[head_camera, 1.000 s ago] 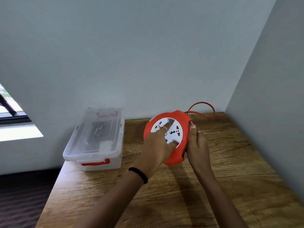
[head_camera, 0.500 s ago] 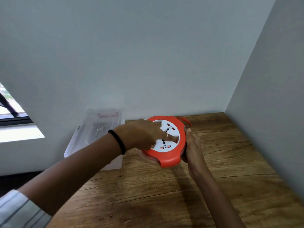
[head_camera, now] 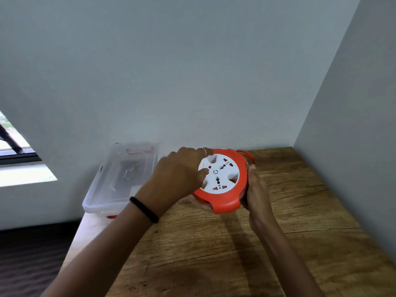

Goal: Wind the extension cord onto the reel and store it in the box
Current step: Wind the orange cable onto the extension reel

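Observation:
An orange reel (head_camera: 225,200) with a white socket face (head_camera: 221,173) is held just above the wooden table, tilted toward me. My right hand (head_camera: 256,190) grips its right rim from the side. My left hand (head_camera: 179,175) lies over the white face's left part, fingers pressed into it. Only a short orange loop of the cord (head_camera: 248,156) sticks out behind the reel at its top right. A clear plastic box (head_camera: 120,179) with its lid on and red latches stands at the table's left edge, to the left of my left hand.
The wooden table (head_camera: 246,243) fills the corner between a grey back wall and a grey right wall (head_camera: 353,146). Its left edge drops to a dark floor. A window ledge shows at far left.
The long cord loop lying behind the reel a second ago has shrunk to a short stub. My left hand has swung round over the white face, which has turned. The right hand stayed put.

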`<state>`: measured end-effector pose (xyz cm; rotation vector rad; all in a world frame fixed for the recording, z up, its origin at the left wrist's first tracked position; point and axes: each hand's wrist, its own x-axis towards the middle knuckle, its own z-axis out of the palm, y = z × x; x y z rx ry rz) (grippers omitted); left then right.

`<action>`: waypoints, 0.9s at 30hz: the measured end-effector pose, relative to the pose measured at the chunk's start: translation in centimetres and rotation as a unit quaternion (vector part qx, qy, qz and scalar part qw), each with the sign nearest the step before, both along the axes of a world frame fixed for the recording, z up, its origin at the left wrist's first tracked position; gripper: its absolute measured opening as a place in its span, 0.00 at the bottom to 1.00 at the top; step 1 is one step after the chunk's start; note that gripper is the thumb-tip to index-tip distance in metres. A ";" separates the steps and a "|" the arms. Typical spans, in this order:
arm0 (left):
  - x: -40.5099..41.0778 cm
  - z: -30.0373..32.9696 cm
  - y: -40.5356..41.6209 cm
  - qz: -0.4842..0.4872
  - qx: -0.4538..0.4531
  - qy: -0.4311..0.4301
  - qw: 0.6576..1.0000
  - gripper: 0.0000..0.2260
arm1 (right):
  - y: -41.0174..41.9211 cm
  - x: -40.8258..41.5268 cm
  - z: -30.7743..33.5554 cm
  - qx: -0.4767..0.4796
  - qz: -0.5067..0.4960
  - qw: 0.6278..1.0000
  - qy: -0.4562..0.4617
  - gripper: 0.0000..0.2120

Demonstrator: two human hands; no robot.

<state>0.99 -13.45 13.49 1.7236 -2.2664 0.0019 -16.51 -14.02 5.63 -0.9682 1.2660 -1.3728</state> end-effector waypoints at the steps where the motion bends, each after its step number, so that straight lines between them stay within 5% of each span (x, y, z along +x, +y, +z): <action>1: -0.3 -0.3 0.4 0.016 -0.017 0.009 1.000 0.22 | -0.1 0.0 0.0 -0.003 -0.003 1.000 0.004 0.23; 11: -4.2 -2.2 0.5 0.080 0.095 0.142 0.982 0.25 | 0.3 0.3 0.4 -0.037 -0.021 0.999 0.031 0.23; 14: -4.4 -2.1 0.5 0.095 0.160 0.219 0.958 0.20 | 0.7 0.5 0.2 -0.076 -0.032 0.995 0.061 0.24; 18: -5.2 -2.6 0.8 0.125 0.170 0.306 0.928 0.26 | 0.9 1.1 -0.5 -0.103 -0.037 0.990 0.087 0.25; 27: -5.7 -3.1 1.1 0.127 0.146 0.274 0.942 0.27 | 1.2 0.9 -2.6 -0.067 -0.064 0.986 0.141 0.26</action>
